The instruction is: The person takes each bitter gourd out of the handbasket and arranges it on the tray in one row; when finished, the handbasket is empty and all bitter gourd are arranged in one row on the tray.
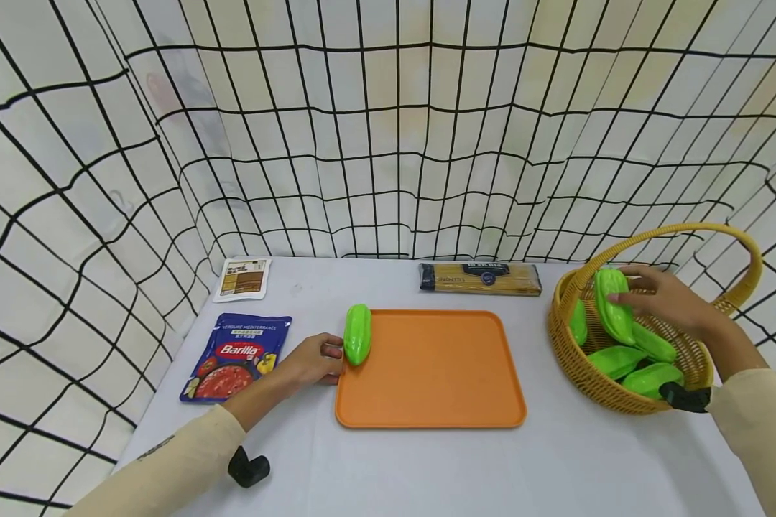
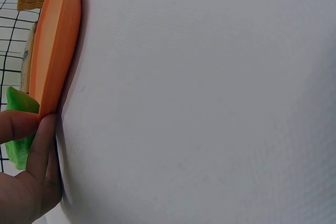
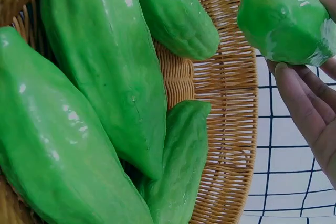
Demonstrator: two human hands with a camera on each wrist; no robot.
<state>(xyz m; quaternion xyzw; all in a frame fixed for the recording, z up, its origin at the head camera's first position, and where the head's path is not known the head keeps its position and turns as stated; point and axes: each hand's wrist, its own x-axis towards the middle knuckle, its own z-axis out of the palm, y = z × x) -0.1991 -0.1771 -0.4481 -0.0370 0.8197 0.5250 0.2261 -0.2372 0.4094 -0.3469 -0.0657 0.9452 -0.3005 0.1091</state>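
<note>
My left hand (image 1: pixel 312 359) pinches the left edge of the orange tray (image 1: pixel 433 373), thumb on top and fingers at the rim in the left wrist view. One green vegetable (image 1: pixel 358 334) lies upright along the tray's left side, beside that hand. At the right, my right hand (image 1: pixel 669 298) grips another green vegetable (image 1: pixel 613 305) above the wicker basket (image 1: pixel 621 398). In the right wrist view, this held vegetable (image 3: pixel 283 22) is seen end-on between thumb and fingers. Several more green vegetables (image 3: pixel 105 66) lie in the basket.
A blue Barilla pouch (image 1: pixel 236 357) lies left of the tray, with a small white packet (image 1: pixel 243 280) behind it. A spaghetti pack (image 1: pixel 481 278) lies behind the tray. The basket's handle (image 1: pixel 672 228) arches up near my right hand. Black-lined netting surrounds the table (image 1: pixel 388 474).
</note>
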